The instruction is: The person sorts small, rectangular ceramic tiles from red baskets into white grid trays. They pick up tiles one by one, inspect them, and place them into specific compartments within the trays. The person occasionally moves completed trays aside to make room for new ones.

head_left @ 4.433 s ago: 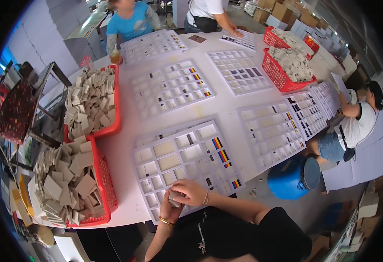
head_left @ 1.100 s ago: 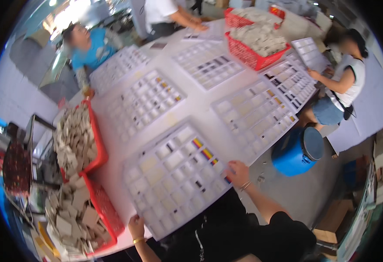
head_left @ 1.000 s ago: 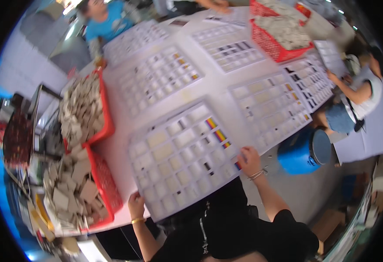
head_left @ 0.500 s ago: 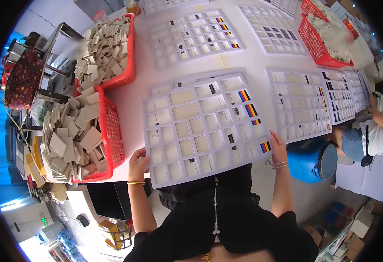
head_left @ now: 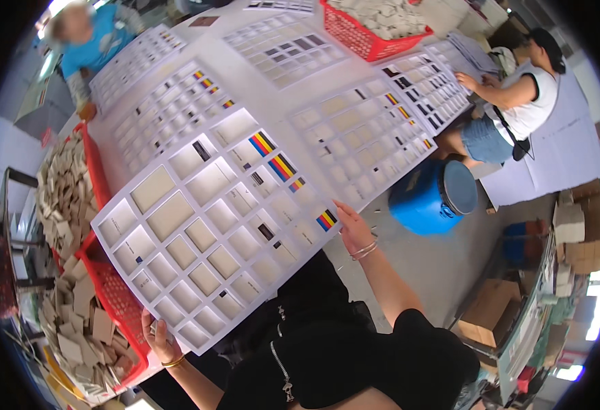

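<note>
A white panel (head_left: 210, 182) divided into a raised grid of square and oblong cells is gripped between both my hands. Beige pieces fill some cells; dark labels and striped red, yellow, blue and black strips mark others. My left hand (head_left: 161, 339) grips its near left corner, fingers curled over the edge. At the right-hand edge, close to a striped strip, my right hand (head_left: 355, 229) is closed on the panel, its fingertips partly hidden. The panel is held up at a slant over the near side of the table (head_left: 245, 96), covering what lies beneath.
Red baskets of beige pieces stand left (head_left: 112, 311) and at the back (head_left: 351, 34). Similar gridded panels (head_left: 365, 140) lie across the table. A blue drum (head_left: 426, 198) stands beside it on the right. One person (head_left: 529, 96) works at right, another (head_left: 98, 37) at far left.
My view has swung to the right, bringing two people into sight. The panel now looks larger and more slanted, apparently lifted, with both hands still on its edges.
</note>
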`<state>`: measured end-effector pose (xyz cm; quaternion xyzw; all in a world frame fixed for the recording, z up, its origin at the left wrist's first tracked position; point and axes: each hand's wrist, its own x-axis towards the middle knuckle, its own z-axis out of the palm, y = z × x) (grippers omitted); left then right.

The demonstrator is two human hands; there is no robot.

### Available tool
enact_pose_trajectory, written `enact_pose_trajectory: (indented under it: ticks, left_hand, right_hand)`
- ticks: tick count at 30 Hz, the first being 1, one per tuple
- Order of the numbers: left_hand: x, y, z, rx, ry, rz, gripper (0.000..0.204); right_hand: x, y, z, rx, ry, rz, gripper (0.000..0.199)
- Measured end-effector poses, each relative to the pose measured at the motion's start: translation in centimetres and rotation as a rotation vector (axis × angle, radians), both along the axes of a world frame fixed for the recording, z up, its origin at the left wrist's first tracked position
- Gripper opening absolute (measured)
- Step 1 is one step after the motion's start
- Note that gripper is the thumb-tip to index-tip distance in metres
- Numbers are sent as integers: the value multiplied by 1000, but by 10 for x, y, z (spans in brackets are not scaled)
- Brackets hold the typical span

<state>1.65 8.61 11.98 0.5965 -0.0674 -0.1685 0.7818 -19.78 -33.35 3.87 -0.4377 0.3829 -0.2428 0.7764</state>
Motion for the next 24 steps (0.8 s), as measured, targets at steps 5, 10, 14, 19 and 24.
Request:
enact_pose_trajectory:
  ticks: [5,10,14,19,24]
  left_hand:
    - [18,-63,-35,207,-175,-96,51]
    - [0,-206,-43,190,-33,-198,45]
    - [-17,-302,-47,104,-47,-457,50]
    - [-22,-302,-66,211,-209,-443,44]
    - [-37,-222,-56,-9,455,-551,25]
  right_hand:
    - [-9,-60,15,-211,147,-243,49]
    - [-53,-181,39,-407,329,-487,55]
    - [-109,-290,67,-594,594,-528,59]
    - [-114,-288,51,-1094,1325,-564,68]
    - [-45,-183,23,-1540,764,-245,55]
